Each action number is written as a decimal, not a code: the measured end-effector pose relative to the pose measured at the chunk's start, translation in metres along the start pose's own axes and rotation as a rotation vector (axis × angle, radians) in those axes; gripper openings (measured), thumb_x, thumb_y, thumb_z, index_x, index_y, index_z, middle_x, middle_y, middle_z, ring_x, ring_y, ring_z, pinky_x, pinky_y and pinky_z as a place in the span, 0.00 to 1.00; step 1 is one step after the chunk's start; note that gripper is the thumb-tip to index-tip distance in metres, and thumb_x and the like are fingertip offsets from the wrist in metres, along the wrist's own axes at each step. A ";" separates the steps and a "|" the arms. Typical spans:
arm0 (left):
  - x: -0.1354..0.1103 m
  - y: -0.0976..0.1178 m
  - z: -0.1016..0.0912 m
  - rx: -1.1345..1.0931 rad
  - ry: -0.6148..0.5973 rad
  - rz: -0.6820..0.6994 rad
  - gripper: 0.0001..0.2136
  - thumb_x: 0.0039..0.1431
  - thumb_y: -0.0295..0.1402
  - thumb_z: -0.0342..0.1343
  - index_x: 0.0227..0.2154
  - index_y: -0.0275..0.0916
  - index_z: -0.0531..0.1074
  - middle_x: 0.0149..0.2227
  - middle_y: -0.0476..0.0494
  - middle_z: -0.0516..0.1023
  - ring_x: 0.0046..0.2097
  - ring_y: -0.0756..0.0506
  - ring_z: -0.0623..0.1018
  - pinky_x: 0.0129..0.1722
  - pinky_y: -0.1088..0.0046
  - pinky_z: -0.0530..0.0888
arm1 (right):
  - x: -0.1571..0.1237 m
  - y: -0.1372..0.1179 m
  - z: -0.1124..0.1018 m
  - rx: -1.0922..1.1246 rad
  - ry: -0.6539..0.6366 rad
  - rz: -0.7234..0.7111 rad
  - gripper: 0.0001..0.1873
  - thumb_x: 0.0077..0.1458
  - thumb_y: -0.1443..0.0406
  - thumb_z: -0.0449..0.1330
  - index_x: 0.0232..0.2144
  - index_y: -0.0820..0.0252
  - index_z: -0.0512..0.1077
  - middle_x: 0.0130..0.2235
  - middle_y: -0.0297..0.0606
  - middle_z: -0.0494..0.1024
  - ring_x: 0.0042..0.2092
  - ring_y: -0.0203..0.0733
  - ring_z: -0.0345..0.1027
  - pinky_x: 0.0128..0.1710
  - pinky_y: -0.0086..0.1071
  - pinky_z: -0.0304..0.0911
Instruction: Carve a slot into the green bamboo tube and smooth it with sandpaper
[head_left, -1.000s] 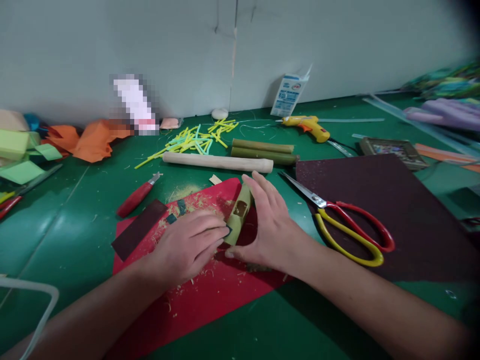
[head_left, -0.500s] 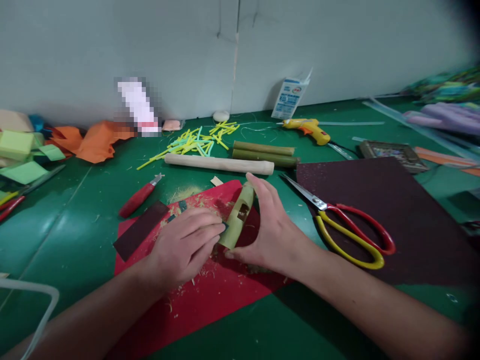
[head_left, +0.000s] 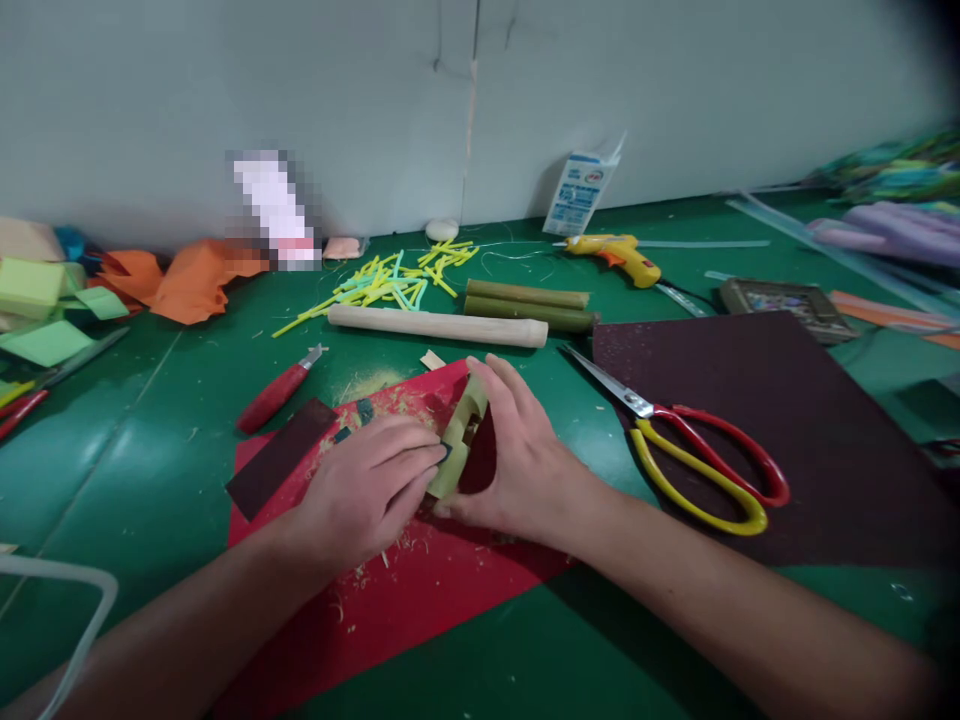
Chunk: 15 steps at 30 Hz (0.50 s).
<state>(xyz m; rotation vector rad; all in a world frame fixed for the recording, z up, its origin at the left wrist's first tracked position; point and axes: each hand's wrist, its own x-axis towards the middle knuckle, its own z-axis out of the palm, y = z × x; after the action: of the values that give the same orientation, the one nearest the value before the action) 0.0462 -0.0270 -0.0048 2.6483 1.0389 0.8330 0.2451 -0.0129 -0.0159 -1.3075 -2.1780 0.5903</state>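
A short piece of green bamboo (head_left: 451, 470) with a rectangular opening cut in its side lies tilted between my hands. My right hand (head_left: 517, 455) spans it, fingers at the far end and thumb at the near end. Pinched in the fingers of my left hand (head_left: 375, 490) is a small dark piece of sandpaper (head_left: 444, 453), mostly hidden, pressed on the bamboo's left side. Beneath both hands is a red sheet (head_left: 420, 610) strewn with pale shavings. A dark brown strip (head_left: 281, 458) lies left of my left hand, near small dark scraps (head_left: 365, 410).
Scissors (head_left: 645, 405) with red and yellow handles rest on a dark brown sheet (head_left: 750, 380) at right. A red-handled knife (head_left: 277, 392) lies at left. Behind are a pale stick (head_left: 439, 326), bamboo pieces (head_left: 529, 305), cut yellow straws (head_left: 382, 285) and a yellow glue gun (head_left: 615, 257).
My right hand and the bamboo have shifted slightly left, and the bamboo has rolled so its opening faces more to the right. My left hand stays nearly in place.
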 end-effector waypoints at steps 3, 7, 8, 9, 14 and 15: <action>-0.002 0.003 -0.002 -0.034 0.007 0.012 0.10 0.60 0.25 0.50 0.43 0.35 0.72 0.43 0.40 0.76 0.47 0.44 0.73 0.50 0.64 0.71 | 0.000 0.000 0.000 -0.008 0.023 -0.010 0.61 0.33 0.52 0.66 0.63 0.61 0.39 0.63 0.54 0.48 0.65 0.58 0.36 0.59 0.54 0.47; -0.012 0.010 -0.006 -0.103 -0.022 0.004 0.11 0.60 0.23 0.50 0.44 0.33 0.71 0.43 0.40 0.75 0.49 0.44 0.71 0.50 0.63 0.71 | 0.000 -0.001 -0.001 0.006 0.019 0.009 0.63 0.30 0.52 0.66 0.62 0.63 0.39 0.62 0.55 0.49 0.64 0.59 0.40 0.59 0.54 0.48; -0.014 0.011 -0.006 -0.112 -0.026 0.001 0.11 0.60 0.23 0.50 0.44 0.33 0.71 0.43 0.40 0.75 0.49 0.44 0.71 0.50 0.63 0.71 | -0.001 -0.001 -0.001 0.007 0.018 0.013 0.62 0.30 0.52 0.66 0.62 0.64 0.39 0.62 0.56 0.48 0.64 0.58 0.40 0.59 0.53 0.48; -0.015 0.011 -0.006 -0.115 -0.023 0.000 0.11 0.60 0.22 0.50 0.44 0.33 0.71 0.43 0.40 0.75 0.49 0.44 0.71 0.50 0.64 0.71 | -0.001 -0.001 -0.001 0.009 0.017 0.012 0.62 0.31 0.52 0.66 0.62 0.63 0.39 0.62 0.55 0.48 0.64 0.58 0.40 0.59 0.53 0.48; 0.003 0.006 0.005 -0.057 0.038 0.004 0.10 0.61 0.23 0.49 0.43 0.33 0.72 0.42 0.39 0.76 0.48 0.43 0.72 0.50 0.63 0.71 | -0.001 0.000 0.000 0.004 0.049 -0.029 0.61 0.30 0.54 0.65 0.62 0.62 0.40 0.60 0.54 0.50 0.63 0.58 0.42 0.57 0.53 0.50; 0.007 0.004 0.006 -0.053 0.044 0.001 0.10 0.61 0.23 0.49 0.43 0.33 0.72 0.42 0.40 0.76 0.49 0.43 0.72 0.50 0.62 0.71 | -0.001 0.000 0.000 -0.001 0.057 -0.038 0.60 0.30 0.54 0.65 0.62 0.62 0.40 0.60 0.54 0.51 0.63 0.59 0.42 0.57 0.53 0.50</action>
<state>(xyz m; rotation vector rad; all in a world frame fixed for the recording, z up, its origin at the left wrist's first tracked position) 0.0566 -0.0250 -0.0054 2.5982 1.0108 0.9094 0.2454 -0.0140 -0.0165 -1.2652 -2.1518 0.5312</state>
